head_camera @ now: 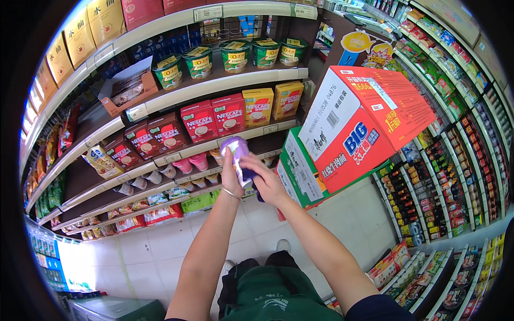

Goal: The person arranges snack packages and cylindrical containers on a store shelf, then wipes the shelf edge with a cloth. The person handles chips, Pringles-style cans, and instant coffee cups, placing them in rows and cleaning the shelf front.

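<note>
In front of the shelves, my left hand point(231, 176) grips a purple and white cup point(236, 146), which is tilted. A bracelet circles my left wrist. My right hand point(267, 180) lies over the cup's side, its fingers slightly blurred. Beneath that hand a dark blue cloth point(260, 196) shows, bunched between the palm and the cup. Behind the cup, the shelf carries pink cups point(198, 161) and small white cups point(167, 171). Red Nescafe boxes point(229, 117) and brown Nescafe boxes point(166, 131) line the shelf above.
Green instant noodle tubs point(235, 57) stand on a higher shelf, left of which sits an open carton point(129, 88). A large red noodle carton point(361, 128) rests on a green carton point(299, 168) close to my right arm. Sauce bottles point(401, 200) fill racks at the right.
</note>
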